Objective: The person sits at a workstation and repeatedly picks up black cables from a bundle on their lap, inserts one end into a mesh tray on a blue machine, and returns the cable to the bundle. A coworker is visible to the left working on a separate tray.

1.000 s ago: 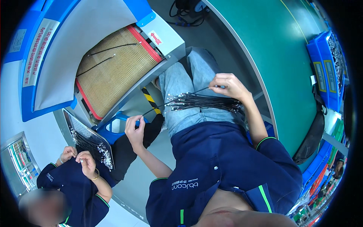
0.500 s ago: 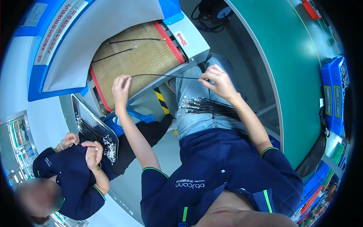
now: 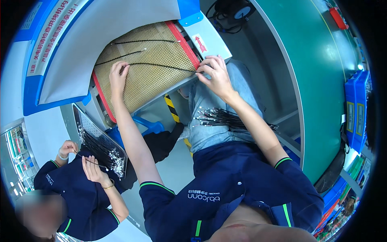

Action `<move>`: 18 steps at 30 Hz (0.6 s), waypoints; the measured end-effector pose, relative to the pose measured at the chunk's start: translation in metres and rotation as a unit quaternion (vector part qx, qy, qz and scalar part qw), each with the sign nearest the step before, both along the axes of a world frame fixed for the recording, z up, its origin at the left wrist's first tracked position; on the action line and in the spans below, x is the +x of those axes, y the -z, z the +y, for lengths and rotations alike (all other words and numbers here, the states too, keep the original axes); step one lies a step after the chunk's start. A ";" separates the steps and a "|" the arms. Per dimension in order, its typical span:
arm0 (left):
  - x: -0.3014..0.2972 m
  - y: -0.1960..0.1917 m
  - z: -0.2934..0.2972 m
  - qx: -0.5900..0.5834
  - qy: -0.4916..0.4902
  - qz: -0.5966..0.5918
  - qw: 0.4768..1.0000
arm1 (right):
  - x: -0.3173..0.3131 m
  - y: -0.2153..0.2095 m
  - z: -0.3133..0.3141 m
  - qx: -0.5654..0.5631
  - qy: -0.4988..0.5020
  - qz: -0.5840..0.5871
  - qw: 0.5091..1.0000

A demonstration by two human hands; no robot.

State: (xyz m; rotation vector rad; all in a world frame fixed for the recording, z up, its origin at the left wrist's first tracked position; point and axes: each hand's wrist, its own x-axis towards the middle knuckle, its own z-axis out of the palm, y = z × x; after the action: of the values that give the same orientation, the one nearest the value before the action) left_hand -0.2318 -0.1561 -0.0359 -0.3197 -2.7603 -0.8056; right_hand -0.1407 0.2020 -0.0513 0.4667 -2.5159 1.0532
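A thin black cable (image 3: 163,67) is stretched between my hands over the near part of a tan mesh conveyor belt (image 3: 149,86). My left hand (image 3: 118,76) pinches one end above the belt. At the belt's red right edge, my right hand (image 3: 217,76) has the other end between thumb and fingers. Farther up the mesh lie two more black cables, an upper one (image 3: 145,41) and a slanting one (image 3: 121,57). Across my lap rests a bundle of black cables (image 3: 225,118) with pale connector ends, partly under my right forearm.
A machine hood with a grey curtain (image 3: 109,28) hangs over the belt's far side. To the left, a co-worker holds a cable beside a tray (image 3: 82,117) of cables. A green table (image 3: 318,101) curves along my right, with blue bins (image 3: 356,109) beyond it.
Both my hands have moved forward and left with the cable, bringing it from the belt's near edge to over the mesh. The co-worker's hands have shifted, and a cable now shows between them.
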 end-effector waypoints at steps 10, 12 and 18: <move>0.049 -0.009 0.037 0.017 -0.077 0.058 0.995 | 0.057 -0.014 0.071 -0.071 -0.037 -0.179 0.981; 0.080 -0.010 0.066 0.048 -0.069 0.072 0.994 | 0.079 -0.014 0.092 -0.020 -0.062 -0.290 0.955; 0.179 0.014 0.147 0.140 0.019 -0.056 0.988 | 0.134 0.000 0.116 0.105 -0.121 -0.363 0.918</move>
State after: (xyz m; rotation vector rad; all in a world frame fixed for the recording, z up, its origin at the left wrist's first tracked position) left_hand -0.0525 -0.0089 -0.0502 -0.2796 -2.6971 -1.2397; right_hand -0.0070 0.3175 -0.0514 0.5271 -3.3228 1.2155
